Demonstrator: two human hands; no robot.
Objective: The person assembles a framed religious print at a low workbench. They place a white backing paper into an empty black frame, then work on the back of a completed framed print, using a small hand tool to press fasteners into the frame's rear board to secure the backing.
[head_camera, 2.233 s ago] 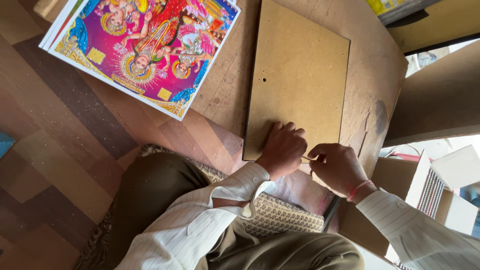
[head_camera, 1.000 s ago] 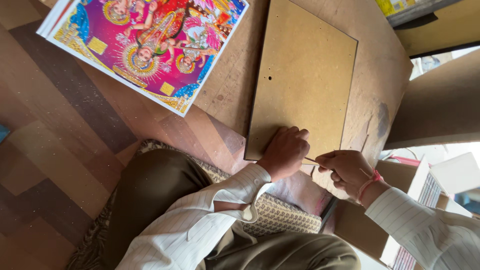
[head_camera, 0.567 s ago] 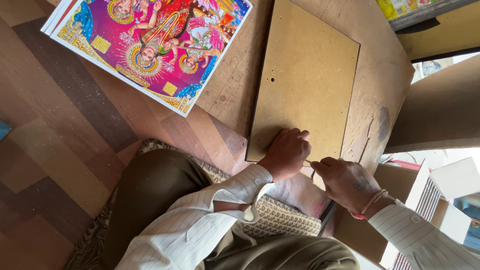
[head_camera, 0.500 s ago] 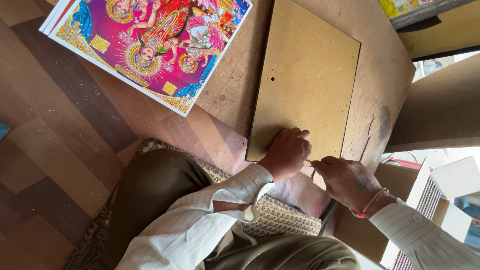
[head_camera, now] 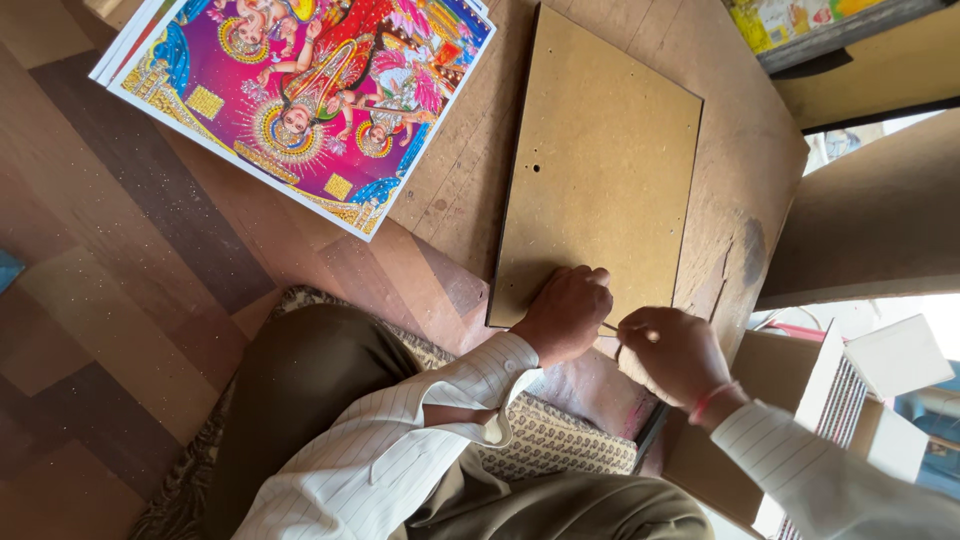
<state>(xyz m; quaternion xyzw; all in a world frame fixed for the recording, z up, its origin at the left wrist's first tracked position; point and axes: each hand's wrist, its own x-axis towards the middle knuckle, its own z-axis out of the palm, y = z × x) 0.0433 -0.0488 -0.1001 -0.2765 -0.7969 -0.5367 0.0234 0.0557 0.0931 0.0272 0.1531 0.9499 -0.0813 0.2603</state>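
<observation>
Pressing down on the near edge of the flat brown board (head_camera: 600, 170), the left hand (head_camera: 565, 315) seems to keep it from sliding on the low wooden bench (head_camera: 745, 150). At its three o'clock, the right hand (head_camera: 675, 355) pinches a thin stick (head_camera: 608, 326) by that edge. Bright prints (head_camera: 300, 90) lie at ten o'clock, out of the way.

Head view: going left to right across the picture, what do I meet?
Stack of colourful prints → brown board with the left hand pressed on its near edge → right hand pinching a thin stick → white boxes.
</observation>
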